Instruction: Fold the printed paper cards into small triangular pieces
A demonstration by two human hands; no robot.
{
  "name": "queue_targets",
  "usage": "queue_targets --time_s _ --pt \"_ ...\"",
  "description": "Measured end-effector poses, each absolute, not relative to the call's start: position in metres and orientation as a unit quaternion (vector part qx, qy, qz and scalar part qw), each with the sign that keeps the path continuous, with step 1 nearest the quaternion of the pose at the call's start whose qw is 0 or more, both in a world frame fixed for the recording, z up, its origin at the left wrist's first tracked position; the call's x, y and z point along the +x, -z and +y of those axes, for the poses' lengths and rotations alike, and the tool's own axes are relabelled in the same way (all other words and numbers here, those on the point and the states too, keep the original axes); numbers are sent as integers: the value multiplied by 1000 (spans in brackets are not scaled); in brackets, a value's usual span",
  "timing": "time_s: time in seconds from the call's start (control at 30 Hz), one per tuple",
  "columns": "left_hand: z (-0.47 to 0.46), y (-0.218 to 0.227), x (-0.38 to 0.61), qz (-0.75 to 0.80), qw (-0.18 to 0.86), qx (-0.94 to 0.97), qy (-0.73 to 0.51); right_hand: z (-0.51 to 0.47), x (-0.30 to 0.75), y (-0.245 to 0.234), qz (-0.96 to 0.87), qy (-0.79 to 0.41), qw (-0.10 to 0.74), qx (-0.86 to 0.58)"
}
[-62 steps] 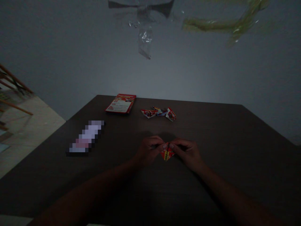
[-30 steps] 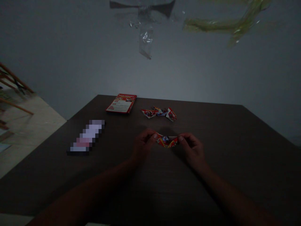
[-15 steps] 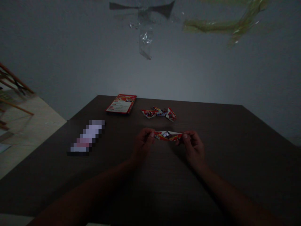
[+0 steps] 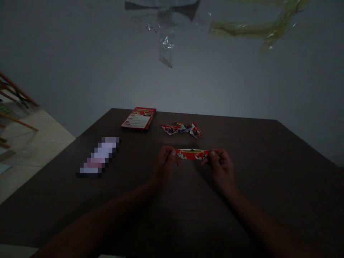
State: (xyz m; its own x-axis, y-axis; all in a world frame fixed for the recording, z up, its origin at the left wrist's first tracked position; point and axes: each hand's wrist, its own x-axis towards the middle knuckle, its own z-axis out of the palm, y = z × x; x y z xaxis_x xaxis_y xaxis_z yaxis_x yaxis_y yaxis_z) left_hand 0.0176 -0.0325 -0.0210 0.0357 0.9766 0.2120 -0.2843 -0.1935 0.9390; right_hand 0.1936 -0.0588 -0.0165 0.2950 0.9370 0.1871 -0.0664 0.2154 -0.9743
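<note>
A folded paper [image 4: 192, 154], red with printed pictures and a pale upper edge, stretches between my two hands above the dark table. My left hand [image 4: 166, 161] pinches its left end between thumb and fingers. At the other end, my right hand [image 4: 219, 163] grips it the same way, thumb on the near face. Just beyond the paper lie several folded paper pieces [image 4: 184, 128] in red, white and blue, close together on the table.
A stack of red and white printed leaflets [image 4: 138, 119] lies at the table's far left. Nearer, on the left, is a blurred-out phone-like slab [image 4: 100, 157]. The brown table [image 4: 268, 154] meets a wall [image 4: 215, 82] bearing strips of tape [image 4: 242, 29].
The paper between my hands has gone from gaping in the middle, with a peaked fold showing, to a flatter strip with its red printed face toward me. My hands have barely moved.
</note>
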Motion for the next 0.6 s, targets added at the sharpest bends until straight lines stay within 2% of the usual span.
queue_targets --time_s 0.4,0.5,0.6 --pt "-27 19 18 386 551 465 -576 -56 196 18 -449 -371 633 -510" --pt "-24 17 15 456 503 499 -538 -53 199 20 -460 -369 613 -526" --pt "-17 19 8 528 409 566 -483 -48 204 25 -473 -364 578 -557"
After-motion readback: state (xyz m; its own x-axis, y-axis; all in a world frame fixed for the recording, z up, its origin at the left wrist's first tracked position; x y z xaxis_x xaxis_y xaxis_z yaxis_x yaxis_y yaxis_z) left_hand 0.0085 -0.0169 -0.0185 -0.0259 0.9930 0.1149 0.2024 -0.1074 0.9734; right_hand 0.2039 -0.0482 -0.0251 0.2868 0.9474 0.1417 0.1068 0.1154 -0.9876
